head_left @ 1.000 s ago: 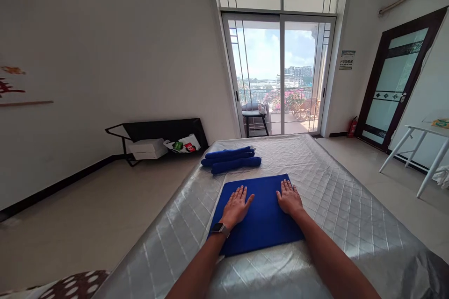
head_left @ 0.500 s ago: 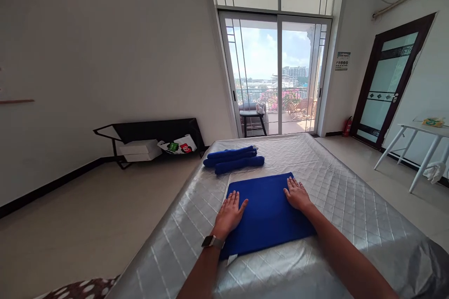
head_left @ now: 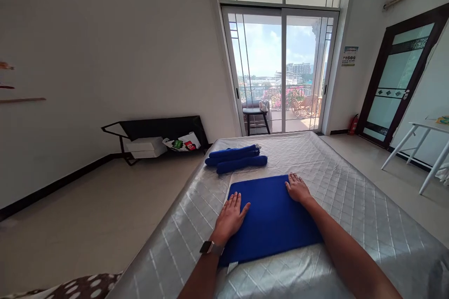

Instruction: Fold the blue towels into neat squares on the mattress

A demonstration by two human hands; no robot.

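A blue cloth (head_left: 271, 217) lies flat as a rectangle on the silver quilted bed cover (head_left: 189, 224), a white tag at its near left corner. My left hand (head_left: 230, 216) rests on its left edge, palm down, fingers stretched out; a watch is on that wrist. On the far right corner of the cloth lies my right hand (head_left: 297, 188), also flat with its fingers extended. Beyond the cloth, to the left, several rolled blue cloths (head_left: 242, 164) are piled together. Neither hand grips anything.
Against the left wall stands a black rack (head_left: 159, 128) with white boxes (head_left: 145, 147) and a printed bag. Sliding glass doors (head_left: 283, 74) are beyond the bed. At right are a white table (head_left: 433, 126), a dark-framed door (head_left: 403, 79) and a fire extinguisher (head_left: 353, 124).
The view has turned slightly, so the door and table sit further right. Both hands stay flat on the blue cloth, in nearly the same places.
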